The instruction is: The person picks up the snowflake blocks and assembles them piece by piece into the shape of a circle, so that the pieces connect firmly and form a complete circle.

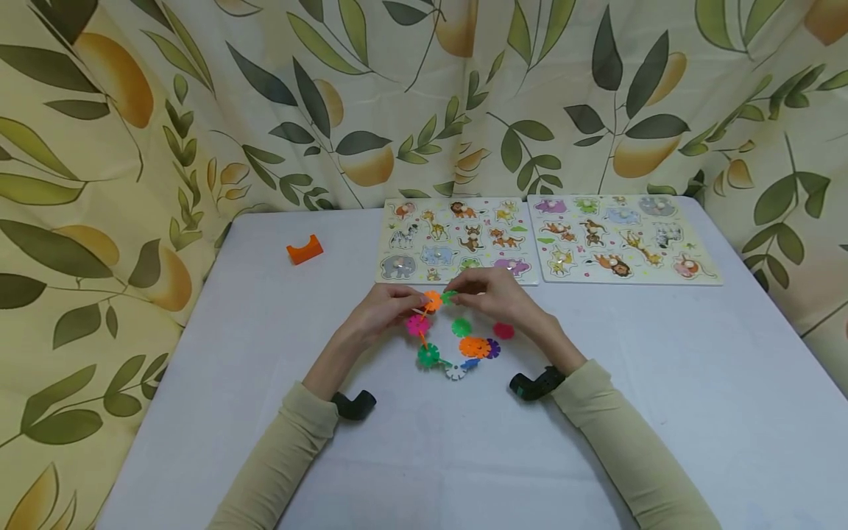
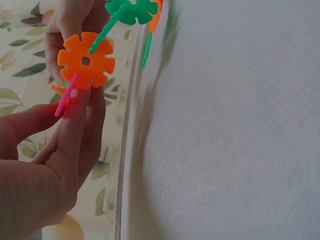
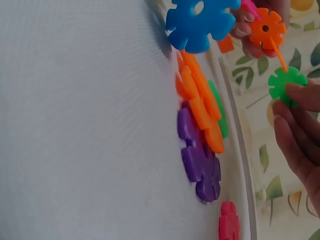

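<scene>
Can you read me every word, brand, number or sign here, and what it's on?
None can be read.
Orange disc and green disc: no lettering visible.
Left board and right board: animal pictures; any print is too small to read.
Black wrist devices: any marking likewise unreadable.

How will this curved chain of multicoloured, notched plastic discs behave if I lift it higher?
The chain is probably light: its discs look thin. It may sag or twist where they seem to meet only at narrow slots. Individual pieces should stay fairly stiff; the orange, flower-shaped plastic disc looks flat.
</scene>
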`<state>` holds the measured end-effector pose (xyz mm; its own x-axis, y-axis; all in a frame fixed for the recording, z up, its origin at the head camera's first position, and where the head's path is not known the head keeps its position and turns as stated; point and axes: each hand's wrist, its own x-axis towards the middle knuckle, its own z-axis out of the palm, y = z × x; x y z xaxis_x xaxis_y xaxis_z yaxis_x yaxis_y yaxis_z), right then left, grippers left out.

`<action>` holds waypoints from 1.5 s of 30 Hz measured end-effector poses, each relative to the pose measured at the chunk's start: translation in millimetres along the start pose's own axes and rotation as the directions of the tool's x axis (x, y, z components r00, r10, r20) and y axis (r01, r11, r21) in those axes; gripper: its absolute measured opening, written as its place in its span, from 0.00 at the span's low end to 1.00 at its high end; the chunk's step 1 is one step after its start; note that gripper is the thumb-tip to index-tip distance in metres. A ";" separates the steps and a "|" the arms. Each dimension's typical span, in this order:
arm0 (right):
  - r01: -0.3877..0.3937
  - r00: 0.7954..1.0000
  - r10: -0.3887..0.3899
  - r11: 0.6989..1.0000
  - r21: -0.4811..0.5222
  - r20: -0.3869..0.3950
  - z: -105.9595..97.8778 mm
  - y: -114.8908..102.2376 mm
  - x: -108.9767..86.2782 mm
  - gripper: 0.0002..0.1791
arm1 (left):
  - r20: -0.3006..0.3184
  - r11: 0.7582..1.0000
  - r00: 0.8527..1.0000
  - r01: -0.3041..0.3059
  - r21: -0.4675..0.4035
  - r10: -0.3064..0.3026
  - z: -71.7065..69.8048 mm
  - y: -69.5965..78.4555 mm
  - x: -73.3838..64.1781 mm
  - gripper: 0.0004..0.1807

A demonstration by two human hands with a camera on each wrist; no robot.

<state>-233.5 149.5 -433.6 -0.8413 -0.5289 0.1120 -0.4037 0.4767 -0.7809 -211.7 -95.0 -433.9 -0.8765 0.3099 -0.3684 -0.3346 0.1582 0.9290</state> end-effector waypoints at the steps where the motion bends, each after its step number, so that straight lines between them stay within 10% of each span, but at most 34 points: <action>1: 0.009 1.000 -0.009 1.000 -0.001 -0.005 0.5 -0.7 -0.1 0.09 | 0.001 1.000 1.000 -0.003 -0.002 0.003 -0.1 -0.4 0.0 0.15; 13: 0.112 0.988 -0.114 0.993 -0.024 -0.100 8.4 -6.1 -1.9 0.05 | -0.010 1.000 1.000 0.027 0.009 -0.027 4.1 0.6 -0.6 0.14; 19: 0.029 0.993 -0.026 0.999 0.018 -0.111 5.9 -9.1 -1.0 0.05 | 0.003 1.000 1.000 0.007 0.029 -0.007 3.3 6.6 -3.9 0.14; 28: 0.018 0.998 -0.013 0.997 0.080 -0.061 6.3 -9.5 -0.7 0.06 | 0.141 0.994 0.990 -0.040 0.104 0.025 0.6 3.3 -2.1 0.20; 45: -0.140 0.969 0.157 0.985 -0.102 0.193 -12.0 2.6 -2.4 0.09 | 0.060 0.992 0.998 -0.022 0.120 0.015 -0.1 0.6 0.2 0.17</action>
<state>-236.8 160.4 -428.5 -0.8090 -0.5726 -0.1329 -0.3169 0.6153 -0.7218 -212.0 -95.0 -433.4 -0.8590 0.3678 -0.3561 -0.2712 0.2631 0.9259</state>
